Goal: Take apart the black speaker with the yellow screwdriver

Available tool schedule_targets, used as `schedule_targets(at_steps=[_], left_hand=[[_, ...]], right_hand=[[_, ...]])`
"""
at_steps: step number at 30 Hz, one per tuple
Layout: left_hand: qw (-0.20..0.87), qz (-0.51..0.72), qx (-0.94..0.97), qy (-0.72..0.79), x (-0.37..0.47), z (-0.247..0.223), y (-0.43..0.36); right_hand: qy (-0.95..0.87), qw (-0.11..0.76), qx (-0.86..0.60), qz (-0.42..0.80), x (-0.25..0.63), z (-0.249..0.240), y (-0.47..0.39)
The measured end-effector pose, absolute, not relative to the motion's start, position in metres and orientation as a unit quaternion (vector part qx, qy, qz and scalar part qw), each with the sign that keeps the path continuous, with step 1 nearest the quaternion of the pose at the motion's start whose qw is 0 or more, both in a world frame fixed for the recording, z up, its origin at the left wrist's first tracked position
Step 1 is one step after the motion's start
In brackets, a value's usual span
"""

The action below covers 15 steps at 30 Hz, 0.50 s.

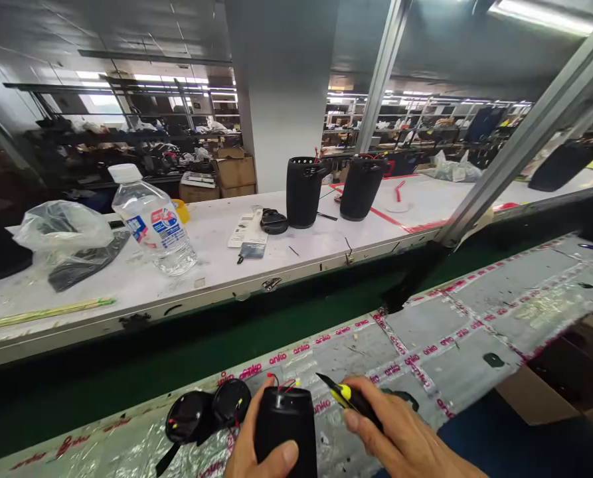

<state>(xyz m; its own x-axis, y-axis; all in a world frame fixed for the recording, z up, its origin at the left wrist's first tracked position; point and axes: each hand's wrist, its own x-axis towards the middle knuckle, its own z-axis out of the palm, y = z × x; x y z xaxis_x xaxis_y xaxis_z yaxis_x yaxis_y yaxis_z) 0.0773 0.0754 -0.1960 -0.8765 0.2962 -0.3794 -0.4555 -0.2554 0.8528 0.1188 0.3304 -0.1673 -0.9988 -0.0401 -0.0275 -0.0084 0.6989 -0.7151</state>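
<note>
My left hand (261,455) grips a black cylindrical speaker body (286,425) at the bottom middle, standing upright with red and yellow wires sticking out of its top. My right hand (400,438) holds a yellow-and-black utility knife (346,395), its tip pointing left toward the top of the speaker, a little apart from it. Two black round speaker caps (209,411) with small wires lie on the taped work surface (450,345) just left of the speaker.
A dark green conveyor belt (176,358) runs across the middle. Beyond it a white bench (216,259) carries a water bottle (154,222), a plastic bag (62,229), papers and two more black speaker bodies (303,192). A slanted metal frame post (520,143) crosses at right.
</note>
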Motion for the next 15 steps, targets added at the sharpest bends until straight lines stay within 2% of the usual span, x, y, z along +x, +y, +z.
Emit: schedule_targets(at_steps=[4,7,11,15], left_hand=[[0.198,0.720,-0.044,0.663,0.084,-0.198,0.069],[0.194,0.707,-0.038,0.679,0.088,-0.202,0.068],[0.198,0.740,-0.042,0.641,0.092,-0.209,0.067],[0.276,0.822,-0.102,0.487,0.095,-0.218,0.058]], right_hand=[[0.936,0.003,-0.064,-0.347,0.124,-0.171,0.314],[0.929,0.018,-0.073,-0.363,0.118,-0.176,0.306],[0.917,0.069,0.002,-0.394,0.107,-0.182,0.302],[0.886,0.147,0.054,-0.435,0.101,-0.176,0.300]])
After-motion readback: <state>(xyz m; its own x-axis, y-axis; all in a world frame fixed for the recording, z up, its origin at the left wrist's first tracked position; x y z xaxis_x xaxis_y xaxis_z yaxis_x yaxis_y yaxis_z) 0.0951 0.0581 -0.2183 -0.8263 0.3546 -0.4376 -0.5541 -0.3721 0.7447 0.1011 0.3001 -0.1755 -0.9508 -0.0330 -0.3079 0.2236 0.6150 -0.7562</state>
